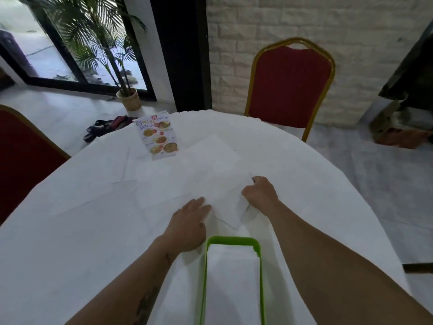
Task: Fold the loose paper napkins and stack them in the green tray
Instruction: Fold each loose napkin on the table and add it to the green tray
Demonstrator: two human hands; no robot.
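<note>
A white paper napkin (228, 205) lies partly folded on the white tablecloth just beyond the green tray (233, 240). My left hand (189, 221) rests flat with its fingertips on the napkin's left edge. My right hand (260, 191) is curled, pinching the napkin's right edge. The tray stands at the near edge of the table and holds a stack of folded white napkins (233, 277). More loose napkins (210, 151) lie spread further back, hard to tell apart from the cloth.
A printed menu card (158, 134) stands at the back left of the round table (93, 207). A red chair with a gold frame (290, 85) stands behind the table and another red chair (21, 156) at the left. A potted palm (128, 97) is on the floor.
</note>
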